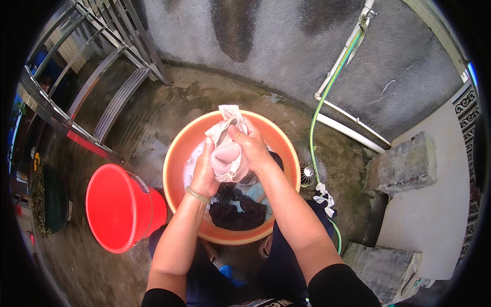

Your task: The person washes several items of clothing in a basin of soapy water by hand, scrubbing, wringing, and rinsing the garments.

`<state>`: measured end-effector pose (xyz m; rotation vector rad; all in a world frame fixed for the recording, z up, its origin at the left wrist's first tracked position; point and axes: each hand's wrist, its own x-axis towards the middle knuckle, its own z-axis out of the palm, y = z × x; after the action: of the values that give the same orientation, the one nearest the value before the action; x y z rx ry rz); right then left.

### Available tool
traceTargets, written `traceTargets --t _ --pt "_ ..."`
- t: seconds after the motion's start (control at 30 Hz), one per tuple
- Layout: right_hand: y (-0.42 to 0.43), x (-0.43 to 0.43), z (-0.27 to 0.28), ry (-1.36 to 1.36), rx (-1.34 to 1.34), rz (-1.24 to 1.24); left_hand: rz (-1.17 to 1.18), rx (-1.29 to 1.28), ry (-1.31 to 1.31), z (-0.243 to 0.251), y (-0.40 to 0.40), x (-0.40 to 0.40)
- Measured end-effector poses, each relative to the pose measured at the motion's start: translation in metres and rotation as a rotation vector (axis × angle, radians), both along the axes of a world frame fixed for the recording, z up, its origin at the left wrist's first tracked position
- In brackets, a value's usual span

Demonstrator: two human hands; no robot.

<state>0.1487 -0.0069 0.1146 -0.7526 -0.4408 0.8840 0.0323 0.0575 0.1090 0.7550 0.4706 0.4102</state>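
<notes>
Between my two hands is a bunched, wet-looking pale pink garment (pixel 229 157), raised over an orange plastic basin (pixel 180 149). My left hand (pixel 205 172) grips its left side, wearing a pale bangle (pixel 197 195) at the wrist. On the other side, my right hand (pixel 253 147) clasps the cloth with the thumb laid over the top. A loose end of the cloth sticks up past my fingers. Below, dark clothes (pixel 239 217) and a light blue cloth (pixel 255 190) lie in the basin, with white suds (pixel 190 165) along its left side.
A red bucket (pixel 149 209) stands left of the basin. Behind it rises a metal staircase (pixel 119 92). A green hose (pixel 315 142) hangs from a white pipe (pixel 339 57) on the grey wall. Concrete blocks (pixel 406 165) and a pale slab (pixel 422 226) are at right.
</notes>
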Motion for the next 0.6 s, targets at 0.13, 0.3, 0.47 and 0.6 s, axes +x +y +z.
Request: traceTargets --t 0.13,0.3,0.47,0.6 --pt "-0.003 -0.006 0.013 -0.116 -0.072 -0.173 -0.095 0.022 -0.196 0.002 -0.007 -0.006" --pt "0.0 0.009 -0.02 -1.341 -0.419 -0.448 -0.263 0.089 -0.11 0.024 -0.039 -0.012" --pt "-0.026 0.03 0.007 -0.03 0.195 0.513 -0.337 0.07 -0.035 0.041 -0.048 -0.016" --pt "-0.03 0.012 0.019 -0.046 0.186 0.676 -0.485 -0.232 -0.12 0.035 -0.042 -0.027"
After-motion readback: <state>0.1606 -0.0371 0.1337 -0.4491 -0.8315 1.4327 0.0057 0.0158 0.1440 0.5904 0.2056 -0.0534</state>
